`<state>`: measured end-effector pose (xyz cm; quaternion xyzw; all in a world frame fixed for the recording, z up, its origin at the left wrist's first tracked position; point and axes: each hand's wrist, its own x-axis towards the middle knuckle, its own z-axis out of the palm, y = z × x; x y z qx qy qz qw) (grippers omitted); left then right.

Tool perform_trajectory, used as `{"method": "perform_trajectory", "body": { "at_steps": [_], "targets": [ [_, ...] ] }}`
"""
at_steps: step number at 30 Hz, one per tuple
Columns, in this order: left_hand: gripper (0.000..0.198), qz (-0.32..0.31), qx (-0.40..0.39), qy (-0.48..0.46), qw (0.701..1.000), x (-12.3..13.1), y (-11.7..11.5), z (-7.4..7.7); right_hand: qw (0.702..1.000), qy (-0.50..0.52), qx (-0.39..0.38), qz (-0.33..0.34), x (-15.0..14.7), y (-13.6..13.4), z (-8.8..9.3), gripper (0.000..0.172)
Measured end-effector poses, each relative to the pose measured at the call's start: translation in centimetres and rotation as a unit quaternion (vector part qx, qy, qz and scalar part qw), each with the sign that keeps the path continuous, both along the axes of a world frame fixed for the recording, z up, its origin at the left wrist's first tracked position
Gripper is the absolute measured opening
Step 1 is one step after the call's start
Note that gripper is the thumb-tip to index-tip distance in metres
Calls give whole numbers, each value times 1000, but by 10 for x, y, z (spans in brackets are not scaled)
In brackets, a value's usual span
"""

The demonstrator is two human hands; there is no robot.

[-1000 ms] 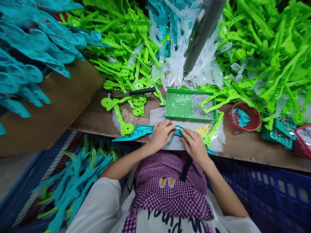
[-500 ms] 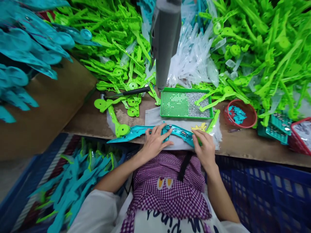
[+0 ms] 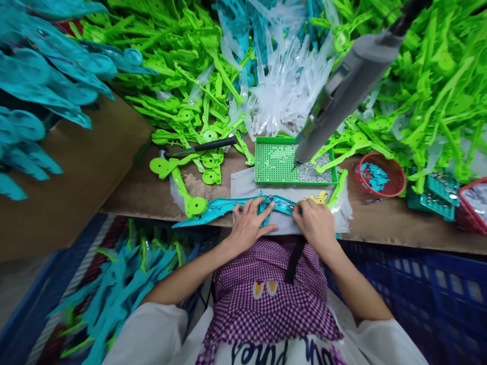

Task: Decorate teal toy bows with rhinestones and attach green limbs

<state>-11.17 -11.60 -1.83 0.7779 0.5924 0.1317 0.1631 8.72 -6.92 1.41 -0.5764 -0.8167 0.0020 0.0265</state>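
Note:
A long teal plastic part (image 3: 213,209) lies along the front edge of the wooden bench (image 3: 144,190), on a grey cloth (image 3: 243,185). My left hand (image 3: 249,225) rests flat on its middle, fingers spread over it. My right hand (image 3: 317,223) is curled on the part's right end, fingers pinched at it next to a small yellow piece (image 3: 318,196). A grey hanging power screwdriver (image 3: 344,86) dangles above, its tip over a green tray (image 3: 276,162) of small screws.
Heaps of green plastic parts (image 3: 182,76) and clear bags (image 3: 289,86) fill the back of the bench. Teal parts (image 3: 41,86) pile at the left over a cardboard box (image 3: 76,172). A red basket (image 3: 376,177) sits at the right. Blue crates (image 3: 418,299) stand below.
The hanging screwdriver has swung from the middle to the right, its tip over the green tray. My right hand has closed in on the teal part's right end; my left hand stays on it.

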Motion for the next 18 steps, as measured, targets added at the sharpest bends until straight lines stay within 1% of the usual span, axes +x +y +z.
{"method": "perform_trajectory", "body": {
  "at_steps": [4, 8, 11, 15, 18],
  "targets": [
    [56, 5, 3, 1, 1000, 1, 0, 0, 998, -47, -44, -10, -6, 5, 10, 18],
    [54, 11, 10, 2, 1000, 2, 0, -1, 995, -62, -78, -10, -5, 6, 10, 18],
    [54, 14, 19, 1, 1000, 2, -1, -3, 994, -56, -89, -9, -6, 6, 8, 17],
    [53, 17, 31, -5, 999, 3, -3, -7, 992, -57, -102, -51, -6, 10, 9, 17],
    [53, 19, 39, -7, 999, 3, -4, -8, 989, -1, -144, -30, 2, 14, 8, 14]
  ]
}}
